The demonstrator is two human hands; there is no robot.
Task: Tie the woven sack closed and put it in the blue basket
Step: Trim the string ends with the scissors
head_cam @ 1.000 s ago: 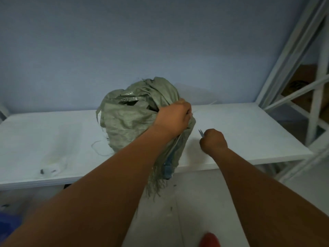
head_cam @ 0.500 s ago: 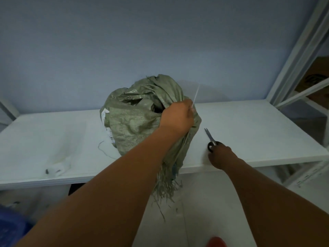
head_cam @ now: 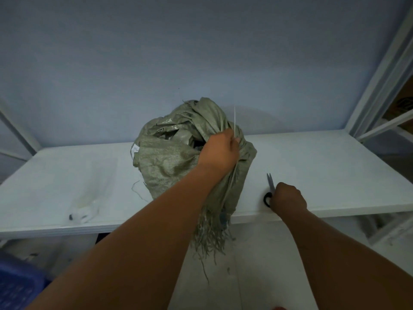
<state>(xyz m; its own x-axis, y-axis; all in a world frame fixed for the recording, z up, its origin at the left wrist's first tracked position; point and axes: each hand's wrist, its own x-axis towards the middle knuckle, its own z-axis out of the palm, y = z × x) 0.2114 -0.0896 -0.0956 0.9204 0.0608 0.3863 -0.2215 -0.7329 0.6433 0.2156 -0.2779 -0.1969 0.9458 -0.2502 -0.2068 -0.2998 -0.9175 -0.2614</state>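
White table (head_cam: 312,166) mid-frame: left hand (head_cam: 218,153) clutches the woven sack (head_cam: 165,162) shut, right hand (head_cam: 288,198) grips scissors (head_cam: 270,183); placing in lower-left blue basket (head_cam: 15,285) remains.

The grey-green woven sack (head_cam: 169,162) stands bulging near the front edge of the white table (head_cam: 67,175), its neck gathered, frayed end hanging over the edge, a thin white tie (head_cam: 234,121) sticking up from it. The blue basket (head_cam: 15,287) sits low at left, below the table
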